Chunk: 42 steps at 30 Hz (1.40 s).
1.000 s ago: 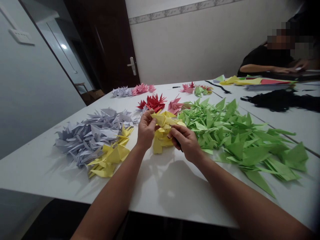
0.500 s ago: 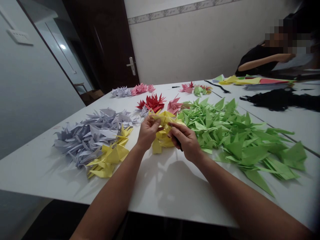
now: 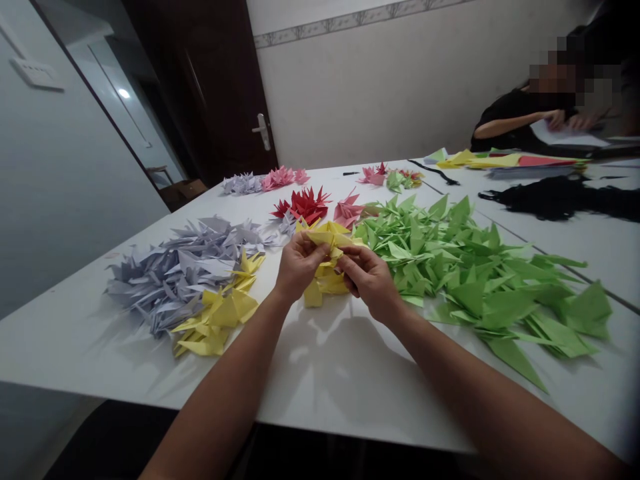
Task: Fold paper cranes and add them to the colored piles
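Observation:
A yellow folded paper crane (image 3: 327, 236) is raised above the table between my hands. My left hand (image 3: 301, 261) pinches it from the left, thumb on its near side. From the right, the closed fingertips of my right hand (image 3: 367, 272) grip its lower edge. Below and behind the hands lies a heap of yellow folded papers (image 3: 327, 281), partly hidden. Just right of my right hand spreads a large pile of green paper cranes (image 3: 465, 267). Pale lilac cranes (image 3: 185, 273) are piled to the left, with more yellow ones (image 3: 220, 317) along their near side.
Red (image 3: 305, 205) and pink cranes (image 3: 349, 210) sit beyond my hands on the white table (image 3: 350, 380). Black tassel-like strands (image 3: 555, 198) and coloured paper sheets (image 3: 505, 161) lie at the far right. Across the table, a person in a dark top (image 3: 505, 113) handles white paper.
A dark, slender object seen at my right hand earlier no longer shows. My left thumb and right fingertips have come closer together on the yellow crane. The other person's hands have lowered with the paper.

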### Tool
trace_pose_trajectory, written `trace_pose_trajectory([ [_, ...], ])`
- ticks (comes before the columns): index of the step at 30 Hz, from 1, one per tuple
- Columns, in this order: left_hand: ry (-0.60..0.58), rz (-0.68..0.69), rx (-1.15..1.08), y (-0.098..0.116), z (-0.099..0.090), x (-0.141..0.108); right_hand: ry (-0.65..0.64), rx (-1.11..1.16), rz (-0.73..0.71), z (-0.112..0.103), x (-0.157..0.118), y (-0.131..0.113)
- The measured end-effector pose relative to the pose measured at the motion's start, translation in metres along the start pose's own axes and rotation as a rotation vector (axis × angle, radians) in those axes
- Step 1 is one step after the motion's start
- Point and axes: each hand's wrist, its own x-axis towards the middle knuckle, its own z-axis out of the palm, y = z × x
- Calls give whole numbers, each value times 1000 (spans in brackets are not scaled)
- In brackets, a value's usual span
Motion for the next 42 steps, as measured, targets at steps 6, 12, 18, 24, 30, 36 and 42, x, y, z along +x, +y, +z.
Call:
trace_pose_trajectory([
  [6,17,29,25,-2,-2,1,5,-16,29,0,2,1],
  [12,3,54,34,-3,-5,2,-9,-31,82,0,2,-1],
  [18,-19,82,69,0,-5,1,-9,-44,116,2,1,-6],
  [24,-30,113,98,-1,-6,1,-18,-68,116,1,2,-8],
  [30,-33,87,101,-3,-8,4,-14,-84,103,0,2,-6],
  [36,-45,99,115,-4,-9,4,-11,-90,109,-1,3,-5],
  [42,-50,81,127,-2,-7,1,-3,-95,133,-2,2,-3],
])
